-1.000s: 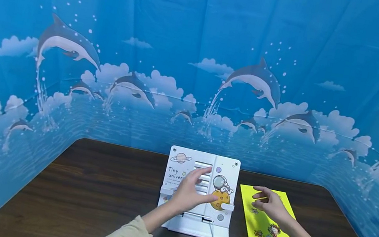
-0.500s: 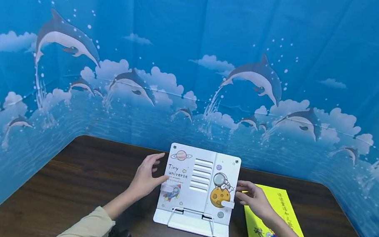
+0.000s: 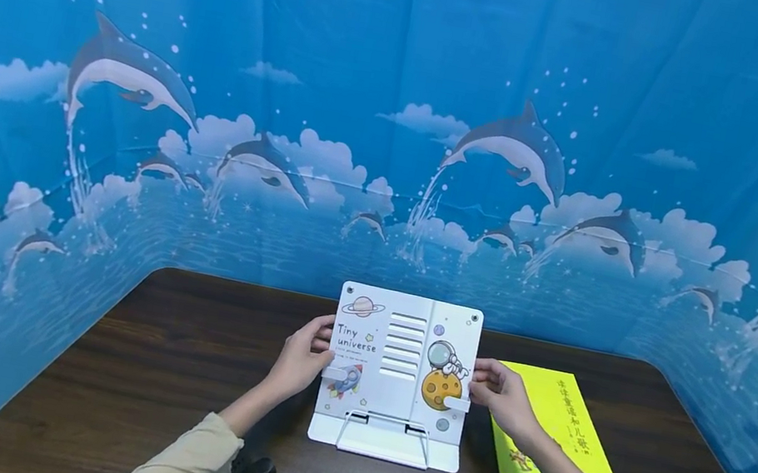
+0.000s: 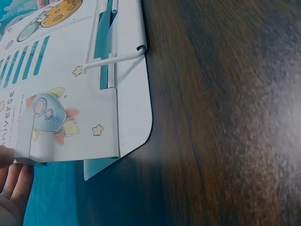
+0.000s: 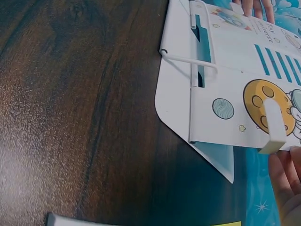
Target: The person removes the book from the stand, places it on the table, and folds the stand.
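A white book stand (image 3: 391,403) printed with an astronaut, a rocket and "Tiny universe" stands upright on the table, tilted back. My left hand (image 3: 298,359) holds its left edge, thumb in front beside the left page clip (image 4: 24,136) and fingers behind the panel. On the opposite edge my right hand (image 3: 506,396) pinches the panel just above the right page clip (image 5: 274,127), its fingers reaching behind. A wire page holder (image 5: 190,60) crosses the stand's lower ledge. Part of the fingers of both hands is hidden behind the panel.
A yellow book (image 3: 564,413) lies on the dark wooden table (image 3: 134,371) right of the stand, partly under my right forearm. A blue dolphin-print curtain (image 3: 343,95) hangs behind the table and along its sides.
My left hand has moved from in front of the stand out to its left edge and taken hold there. My right hand has moved left from over the book to grip the right edge.
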Tool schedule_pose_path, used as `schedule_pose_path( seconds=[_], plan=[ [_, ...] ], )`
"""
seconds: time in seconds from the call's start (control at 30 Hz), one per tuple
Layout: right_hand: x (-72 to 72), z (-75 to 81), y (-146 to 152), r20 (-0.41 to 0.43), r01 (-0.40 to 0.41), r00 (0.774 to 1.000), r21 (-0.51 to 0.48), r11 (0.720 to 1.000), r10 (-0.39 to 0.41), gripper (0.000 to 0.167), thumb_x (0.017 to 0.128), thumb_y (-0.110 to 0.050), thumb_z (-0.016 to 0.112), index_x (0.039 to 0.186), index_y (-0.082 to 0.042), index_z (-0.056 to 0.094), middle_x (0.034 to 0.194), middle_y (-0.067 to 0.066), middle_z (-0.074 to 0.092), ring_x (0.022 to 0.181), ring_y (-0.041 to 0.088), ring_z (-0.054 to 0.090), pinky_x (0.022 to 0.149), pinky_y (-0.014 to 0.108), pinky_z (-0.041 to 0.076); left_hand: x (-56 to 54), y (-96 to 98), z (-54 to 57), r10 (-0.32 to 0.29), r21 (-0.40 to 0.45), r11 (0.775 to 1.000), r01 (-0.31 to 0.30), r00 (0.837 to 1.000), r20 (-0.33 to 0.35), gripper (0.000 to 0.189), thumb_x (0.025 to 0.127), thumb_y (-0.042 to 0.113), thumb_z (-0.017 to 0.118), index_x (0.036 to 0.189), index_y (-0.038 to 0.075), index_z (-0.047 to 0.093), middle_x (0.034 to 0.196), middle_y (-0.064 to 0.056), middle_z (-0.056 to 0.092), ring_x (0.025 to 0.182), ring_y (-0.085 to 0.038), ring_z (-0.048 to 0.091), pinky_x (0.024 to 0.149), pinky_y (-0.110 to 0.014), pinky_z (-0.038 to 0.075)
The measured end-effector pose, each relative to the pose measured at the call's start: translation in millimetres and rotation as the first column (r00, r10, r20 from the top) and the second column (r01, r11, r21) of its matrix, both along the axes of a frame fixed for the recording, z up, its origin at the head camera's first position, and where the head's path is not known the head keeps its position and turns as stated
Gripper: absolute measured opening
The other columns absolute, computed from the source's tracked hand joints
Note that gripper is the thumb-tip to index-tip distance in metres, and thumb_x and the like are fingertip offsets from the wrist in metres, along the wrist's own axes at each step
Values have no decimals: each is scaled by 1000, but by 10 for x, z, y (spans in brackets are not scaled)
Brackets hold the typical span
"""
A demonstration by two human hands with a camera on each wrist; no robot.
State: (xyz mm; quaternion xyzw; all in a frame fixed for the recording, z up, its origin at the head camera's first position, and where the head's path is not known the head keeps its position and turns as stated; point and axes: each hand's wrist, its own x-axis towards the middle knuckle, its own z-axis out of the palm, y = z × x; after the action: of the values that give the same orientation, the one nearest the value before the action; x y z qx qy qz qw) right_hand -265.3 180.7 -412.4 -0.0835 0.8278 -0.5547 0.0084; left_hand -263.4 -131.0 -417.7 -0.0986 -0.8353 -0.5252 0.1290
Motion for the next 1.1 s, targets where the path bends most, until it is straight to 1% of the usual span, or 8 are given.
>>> schedule_pose_path(
  seconds=[0.13, 0.33, 0.5, 0.63, 0.77, 1.0, 1.1],
  plan=[
    [-18, -27, -9, -17, 15, 1000, -2, 1000, -15, 31, 86, 3, 56, 116, 6, 51, 97, 16, 61, 88, 25, 62, 76, 36, 52, -20, 18, -17, 27, -1, 1000, -27, 1000, 3, 47, 80, -10, 59, 124, -1, 49, 96, -11, 60, 83, -21, 60, 70, -32, 53],
    [-25, -41, -33, -23, 31, 999, 9, 999, -31, 31, 86, 3, 56, 116, 6, 51, 97, 16, 61, 88, 24, 62, 76, 36, 52, -23, 17, -8, 38, 2, 999, -38, 999, 8, 46, 80, -10, 59, 124, -1, 49, 96, -11, 60, 82, -20, 60, 71, -33, 52],
    [-36, -54, -38, -24, 41, 999, 21, 999, -41, 31, 86, 3, 56, 116, 6, 52, 97, 16, 61, 89, 25, 62, 76, 36, 52, -19, 22, -3, 51, 4, 999, -52, 998, 33, 46, 81, -8, 60, 125, 2, 49, 98, -10, 60, 83, -20, 60, 73, -33, 52],
    [-59, -58, -33, -30, 41, 999, 34, 999, -40, 29, 86, 3, 56, 114, 6, 52, 95, 15, 61, 87, 24, 62, 76, 35, 52, -14, 24, -18, 47, 11, 999, -47, 999, 19, 45, 80, -9, 60, 123, 1, 50, 97, -11, 60, 82, -19, 60, 72, -33, 52],
    [-104, -48, -40, -38, 46, 998, 42, 998, -45, 28, 86, 3, 56, 113, 6, 54, 94, 14, 61, 85, 23, 61, 76, 34, 52, 24, 16, -14, 41, 11, 999, -41, 999, -2, 43, 79, -10, 60, 121, -1, 50, 96, -12, 60, 80, -20, 59, 71, -32, 52],
    [-203, -33, -62, -60, 53, 997, 46, 998, -50, 26, 86, 2, 56, 111, 6, 56, 92, 14, 62, 82, 21, 61, 75, 31, 53, 134, 8, 3, 41, 27, 999, -41, 999, 17, 42, 79, -7, 62, 119, 1, 50, 97, -10, 60, 80, -18, 59, 70, -28, 52],
    [-240, -41, -77, -71, 52, 996, 38, 998, -49, 25, 86, 3, 56, 111, 7, 56, 92, 15, 61, 82, 22, 60, 75, 33, 53, 183, 6, -5, 26, 33, 999, -26, 1000, 5, 41, 79, -9, 62, 117, -1, 49, 97, -12, 60, 80, -19, 59, 69, -27, 52]
  ],
)
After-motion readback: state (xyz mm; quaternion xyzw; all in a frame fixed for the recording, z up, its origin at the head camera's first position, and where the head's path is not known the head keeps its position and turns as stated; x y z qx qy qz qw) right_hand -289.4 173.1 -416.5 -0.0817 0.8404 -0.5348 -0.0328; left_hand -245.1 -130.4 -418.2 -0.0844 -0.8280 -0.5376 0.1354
